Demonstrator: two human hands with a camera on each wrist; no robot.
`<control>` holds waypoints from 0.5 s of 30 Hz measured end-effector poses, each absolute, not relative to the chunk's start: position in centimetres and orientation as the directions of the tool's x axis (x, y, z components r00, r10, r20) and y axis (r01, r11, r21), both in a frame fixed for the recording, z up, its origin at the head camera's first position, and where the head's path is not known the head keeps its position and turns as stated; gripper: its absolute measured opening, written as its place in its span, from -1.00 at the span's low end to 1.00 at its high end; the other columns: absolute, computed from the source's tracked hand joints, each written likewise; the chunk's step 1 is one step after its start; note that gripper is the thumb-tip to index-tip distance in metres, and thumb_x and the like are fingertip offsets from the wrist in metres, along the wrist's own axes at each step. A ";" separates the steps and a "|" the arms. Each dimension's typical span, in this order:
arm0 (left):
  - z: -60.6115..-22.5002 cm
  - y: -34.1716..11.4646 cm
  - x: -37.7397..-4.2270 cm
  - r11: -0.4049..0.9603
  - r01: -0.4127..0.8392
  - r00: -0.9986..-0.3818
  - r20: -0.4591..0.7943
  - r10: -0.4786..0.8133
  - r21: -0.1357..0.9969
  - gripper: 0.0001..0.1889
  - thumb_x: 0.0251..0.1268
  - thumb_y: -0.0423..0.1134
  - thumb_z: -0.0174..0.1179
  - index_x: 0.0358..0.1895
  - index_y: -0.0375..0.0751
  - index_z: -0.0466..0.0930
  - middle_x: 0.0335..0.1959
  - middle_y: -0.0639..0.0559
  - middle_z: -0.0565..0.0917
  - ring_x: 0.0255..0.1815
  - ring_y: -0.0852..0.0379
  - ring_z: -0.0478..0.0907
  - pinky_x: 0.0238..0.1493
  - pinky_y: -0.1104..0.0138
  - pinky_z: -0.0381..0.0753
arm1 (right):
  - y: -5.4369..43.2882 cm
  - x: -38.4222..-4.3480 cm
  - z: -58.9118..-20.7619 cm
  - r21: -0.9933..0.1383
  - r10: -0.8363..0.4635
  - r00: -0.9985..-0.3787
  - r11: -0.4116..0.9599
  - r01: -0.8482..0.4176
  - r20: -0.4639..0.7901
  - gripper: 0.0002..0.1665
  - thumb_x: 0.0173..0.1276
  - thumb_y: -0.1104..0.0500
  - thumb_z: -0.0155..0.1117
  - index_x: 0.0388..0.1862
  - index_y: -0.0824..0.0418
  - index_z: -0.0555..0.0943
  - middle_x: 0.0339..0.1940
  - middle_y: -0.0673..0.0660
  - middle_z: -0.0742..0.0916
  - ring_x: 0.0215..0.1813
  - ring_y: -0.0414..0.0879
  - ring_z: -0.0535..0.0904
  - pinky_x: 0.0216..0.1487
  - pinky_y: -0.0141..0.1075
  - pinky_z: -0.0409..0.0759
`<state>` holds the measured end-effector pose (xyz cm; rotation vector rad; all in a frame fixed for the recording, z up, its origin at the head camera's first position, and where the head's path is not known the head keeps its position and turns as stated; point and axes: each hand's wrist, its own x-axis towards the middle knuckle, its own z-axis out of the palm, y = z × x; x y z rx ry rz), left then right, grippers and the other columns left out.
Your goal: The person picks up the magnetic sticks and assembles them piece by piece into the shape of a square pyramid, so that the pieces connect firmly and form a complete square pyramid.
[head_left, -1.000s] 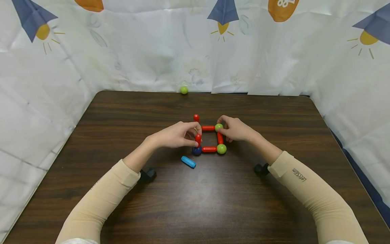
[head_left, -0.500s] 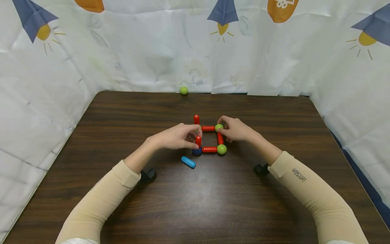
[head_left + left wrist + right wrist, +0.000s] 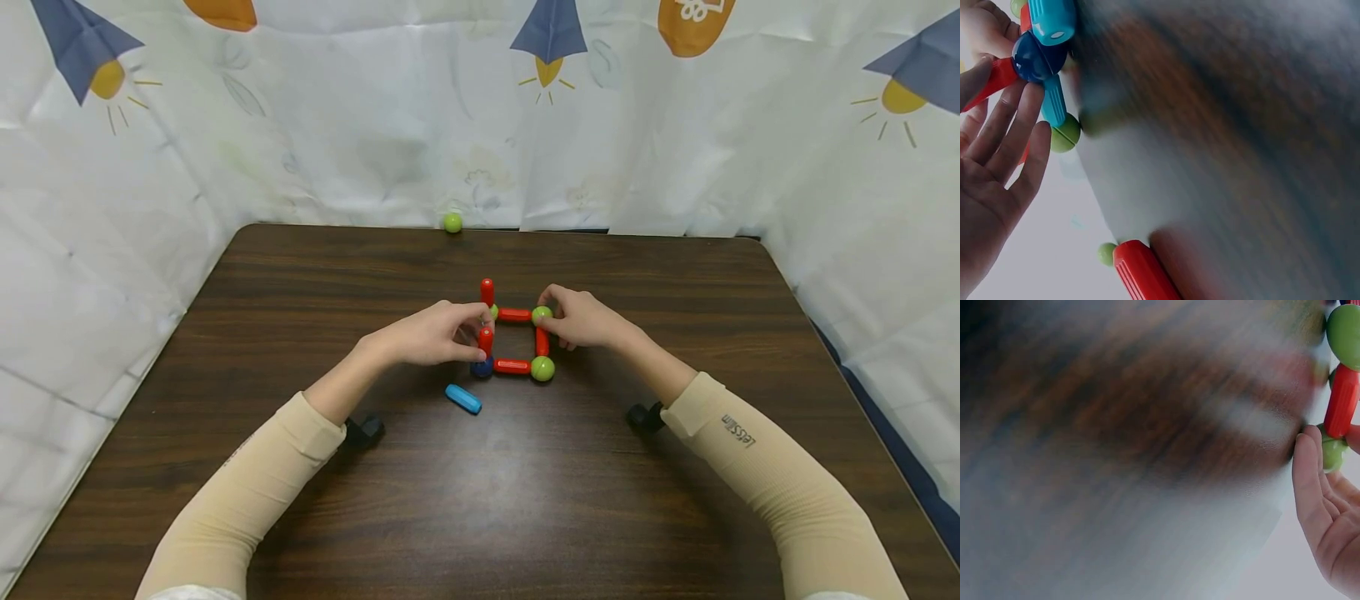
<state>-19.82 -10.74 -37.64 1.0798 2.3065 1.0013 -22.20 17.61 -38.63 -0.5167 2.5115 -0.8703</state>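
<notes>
Well, red rod [image 3: 486,340] stands pinched in left hand [image 3: 441,334], green ball [image 3: 542,314] in right hand [image 3: 587,319]

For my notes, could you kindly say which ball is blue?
The ball below the red rod in the left hand; the other visible balls are green.

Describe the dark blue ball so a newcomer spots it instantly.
On the dark wooden table, find the frame of rods and balls. The dark blue ball sits at its near left corner, beneath the red rod the left hand pinches. Every other ball in view is green.
</notes>
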 end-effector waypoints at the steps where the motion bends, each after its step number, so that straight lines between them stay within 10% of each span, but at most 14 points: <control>1: -37.7 -10.8 -19.9 0.448 0.495 -0.623 -0.054 0.780 0.745 -0.69 0.38 -0.29 0.39 0.06 -0.14 0.48 -0.15 0.07 0.73 -0.09 0.16 0.70 0.03 0.24 0.65 | 17.6 -22.2 -38.6 -0.648 -0.473 -0.837 0.734 -0.203 -0.274 -0.59 0.60 0.05 0.18 0.25 0.26 0.43 -0.46 0.17 0.69 -0.48 0.03 0.66 -0.33 -0.17 0.67; 15: -37.8 -11.2 -20.5 0.469 0.515 -0.665 -0.012 0.747 0.718 -0.71 0.36 -0.32 0.39 0.02 -0.14 0.50 -0.15 0.05 0.72 -0.05 0.14 0.69 0.05 0.21 0.66 | 18.0 -22.2 -38.6 -0.624 -0.473 -0.835 0.752 -0.214 -0.283 -0.64 0.55 0.01 0.22 0.09 0.23 0.46 -0.54 0.16 0.67 -0.53 0.00 0.61 -0.41 -0.20 0.59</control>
